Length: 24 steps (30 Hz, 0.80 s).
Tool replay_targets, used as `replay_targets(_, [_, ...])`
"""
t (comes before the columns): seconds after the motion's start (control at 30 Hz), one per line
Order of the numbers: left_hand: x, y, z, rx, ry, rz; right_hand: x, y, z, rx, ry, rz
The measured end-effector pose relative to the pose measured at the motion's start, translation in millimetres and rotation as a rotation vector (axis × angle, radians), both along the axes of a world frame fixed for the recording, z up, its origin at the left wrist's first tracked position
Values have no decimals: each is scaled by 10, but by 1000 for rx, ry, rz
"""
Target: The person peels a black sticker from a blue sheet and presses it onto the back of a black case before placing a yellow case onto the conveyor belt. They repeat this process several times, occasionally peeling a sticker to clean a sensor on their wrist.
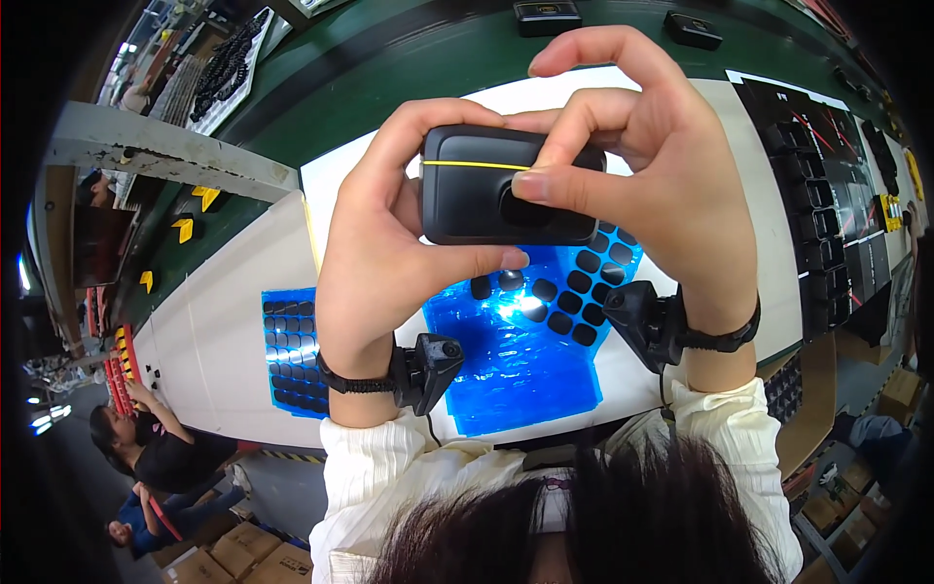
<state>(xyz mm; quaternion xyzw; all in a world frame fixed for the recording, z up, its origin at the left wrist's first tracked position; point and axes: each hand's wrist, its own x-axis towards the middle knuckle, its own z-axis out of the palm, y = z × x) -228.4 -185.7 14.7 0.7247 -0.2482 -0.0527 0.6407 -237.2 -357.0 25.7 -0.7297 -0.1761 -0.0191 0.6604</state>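
Observation:
A black plastic case (467,202) with rounded corners and a thin yellow line across its face is held up above the table. My left hand (375,234) is closed around its left end, thumb along the lower edge and fingers over the top. At the case's right side, my right hand (671,165) has its thumb and index finger pressed together against the face, beside a dark rounded patch; another finger is raised. Whether a small piece sits in that pinch is hidden. Below lies a shiny blue film sheet (516,389) bearing black rounded-square pads (579,282).
Another blue sheet of black pads (290,350) lies at left on the white table (224,321). Beyond runs a green conveyor belt (389,68) with black cases (548,17). Black trays (812,195) line the right. A metal post (175,146) and a co-worker (156,438) are at left.

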Motion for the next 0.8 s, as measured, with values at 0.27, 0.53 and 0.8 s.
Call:
replay_targets(0.27, [-45, 21, 32, -26, 37, 3, 4, 25, -101, -53, -219, -30])
replay_targets(0.53, [-25, 35, 8, -89, 62, 33, 17, 39, -143, -131, -468, -41])
replay_targets(0.8, [-78, 44, 22, -65, -51, 115, -36, 106, -81, -280, -565, -110])
